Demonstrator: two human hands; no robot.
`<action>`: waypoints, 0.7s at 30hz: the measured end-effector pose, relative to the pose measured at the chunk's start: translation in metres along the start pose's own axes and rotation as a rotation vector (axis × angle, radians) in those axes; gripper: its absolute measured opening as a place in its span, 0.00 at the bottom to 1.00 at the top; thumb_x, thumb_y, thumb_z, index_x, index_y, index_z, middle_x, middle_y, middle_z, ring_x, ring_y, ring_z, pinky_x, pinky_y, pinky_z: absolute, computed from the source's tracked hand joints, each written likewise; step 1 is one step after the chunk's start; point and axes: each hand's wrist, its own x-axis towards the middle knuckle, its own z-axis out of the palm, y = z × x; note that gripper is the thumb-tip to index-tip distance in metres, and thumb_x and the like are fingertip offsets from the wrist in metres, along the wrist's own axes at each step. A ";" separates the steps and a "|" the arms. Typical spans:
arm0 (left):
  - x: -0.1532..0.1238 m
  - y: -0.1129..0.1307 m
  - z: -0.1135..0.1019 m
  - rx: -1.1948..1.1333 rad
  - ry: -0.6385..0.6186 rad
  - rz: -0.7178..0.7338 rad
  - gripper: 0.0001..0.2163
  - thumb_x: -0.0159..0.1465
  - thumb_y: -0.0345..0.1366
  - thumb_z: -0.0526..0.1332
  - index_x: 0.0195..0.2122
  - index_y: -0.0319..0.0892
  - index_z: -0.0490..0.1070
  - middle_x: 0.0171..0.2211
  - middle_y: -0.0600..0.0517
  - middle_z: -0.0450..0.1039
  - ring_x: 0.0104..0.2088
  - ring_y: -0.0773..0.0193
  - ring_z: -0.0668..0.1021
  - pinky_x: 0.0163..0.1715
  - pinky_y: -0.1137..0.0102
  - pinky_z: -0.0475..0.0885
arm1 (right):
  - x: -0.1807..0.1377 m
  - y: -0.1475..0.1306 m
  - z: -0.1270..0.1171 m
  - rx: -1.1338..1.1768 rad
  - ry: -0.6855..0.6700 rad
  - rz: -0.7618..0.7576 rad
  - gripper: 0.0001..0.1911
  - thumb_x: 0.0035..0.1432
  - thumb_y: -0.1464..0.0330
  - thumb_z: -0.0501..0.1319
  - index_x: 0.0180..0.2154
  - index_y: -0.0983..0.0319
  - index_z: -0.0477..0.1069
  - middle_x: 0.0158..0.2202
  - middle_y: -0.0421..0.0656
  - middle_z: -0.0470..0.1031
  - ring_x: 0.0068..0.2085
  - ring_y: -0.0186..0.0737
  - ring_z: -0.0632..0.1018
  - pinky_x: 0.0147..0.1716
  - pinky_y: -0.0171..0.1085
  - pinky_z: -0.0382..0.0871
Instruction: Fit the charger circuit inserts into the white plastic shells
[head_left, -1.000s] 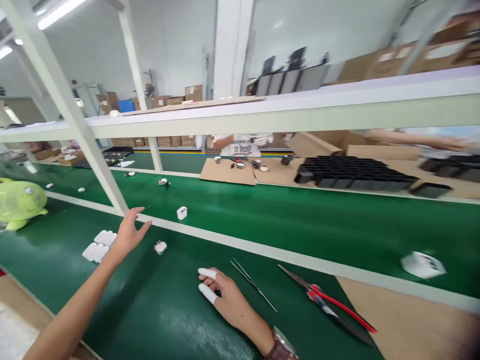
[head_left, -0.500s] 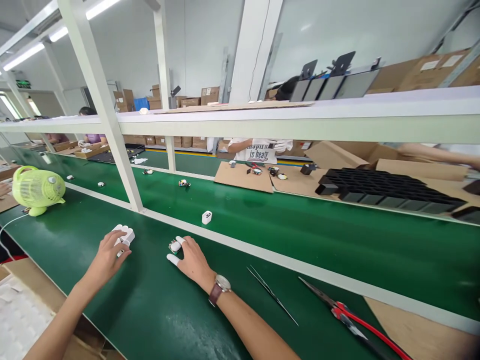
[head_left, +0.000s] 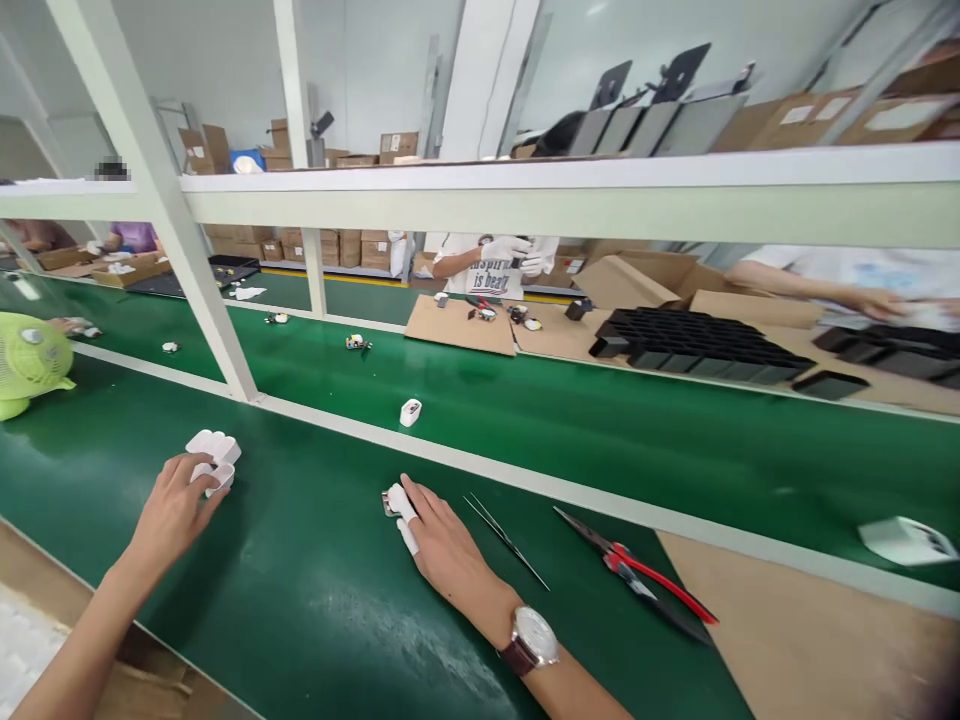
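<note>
My left hand (head_left: 174, 503) has its fingers closed round a white open-topped plastic housing (head_left: 217, 480). Right behind that stand several more white housings (head_left: 214, 444), close together on the green bench. My right hand (head_left: 450, 540), with white finger cots on thumb and fingers and a watch at the wrist, pinches a small white-and-metal electronic assembly (head_left: 391, 500) low over the bench; the fingers hide part of it. Tweezers (head_left: 510, 543) lie just right of this hand. Farther right rest long-nose pliers (head_left: 622, 567) with red and black handles.
Beyond a pale strip, the green belt carries a white housing (head_left: 410, 412), small assemblies (head_left: 358, 343) and a blurred white piece (head_left: 907, 541) at right. A green fan (head_left: 34, 365) stands left. White posts (head_left: 161, 215) hold a shelf (head_left: 525, 205). Co-workers sit opposite behind black trays (head_left: 697, 340).
The view has swung right. My right hand has moved right with the assembly, closer to the tweezers. In my left hand the housing now shows apart from the others. A white piece appears far right.
</note>
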 end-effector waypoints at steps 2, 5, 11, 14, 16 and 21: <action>0.018 0.024 0.005 -0.147 0.004 0.016 0.12 0.73 0.44 0.60 0.34 0.44 0.74 0.53 0.40 0.75 0.54 0.44 0.78 0.52 0.49 0.75 | -0.002 -0.006 -0.001 -0.019 -0.028 0.052 0.19 0.72 0.76 0.50 0.58 0.65 0.72 0.72 0.58 0.60 0.67 0.60 0.68 0.60 0.57 0.72; 0.049 0.073 0.016 -0.417 -0.080 0.033 0.11 0.73 0.42 0.60 0.33 0.45 0.70 0.57 0.44 0.75 0.52 0.54 0.81 0.49 0.61 0.78 | 0.003 -0.013 -0.003 -0.017 -0.024 0.083 0.19 0.71 0.76 0.51 0.57 0.66 0.73 0.70 0.58 0.63 0.66 0.60 0.69 0.60 0.57 0.71; 0.090 0.150 0.062 -0.681 -0.262 0.187 0.10 0.71 0.39 0.62 0.33 0.44 0.67 0.53 0.45 0.76 0.44 0.60 0.83 0.45 0.65 0.79 | 0.009 -0.014 -0.008 0.098 0.068 0.104 0.23 0.70 0.77 0.53 0.64 0.65 0.65 0.57 0.56 0.74 0.57 0.55 0.74 0.52 0.54 0.75; 0.093 0.162 0.083 -0.747 -0.262 0.204 0.09 0.70 0.40 0.65 0.35 0.44 0.69 0.50 0.46 0.76 0.43 0.59 0.82 0.45 0.64 0.79 | 0.009 -0.012 -0.012 0.137 0.063 0.113 0.20 0.70 0.76 0.54 0.61 0.62 0.67 0.56 0.55 0.73 0.56 0.56 0.74 0.51 0.54 0.75; 0.090 0.163 0.089 -0.770 -0.275 0.153 0.10 0.67 0.42 0.69 0.43 0.45 0.71 0.50 0.47 0.75 0.46 0.57 0.82 0.47 0.62 0.79 | 0.007 -0.010 -0.014 0.175 0.074 0.130 0.23 0.71 0.74 0.55 0.65 0.62 0.62 0.56 0.55 0.73 0.55 0.55 0.74 0.51 0.55 0.76; 0.077 0.156 0.088 -0.793 -0.361 0.003 0.38 0.58 0.44 0.77 0.66 0.51 0.61 0.61 0.44 0.72 0.58 0.49 0.79 0.57 0.53 0.78 | 0.001 -0.003 -0.015 0.263 0.123 0.104 0.28 0.71 0.74 0.56 0.69 0.63 0.54 0.59 0.56 0.71 0.59 0.55 0.73 0.57 0.57 0.75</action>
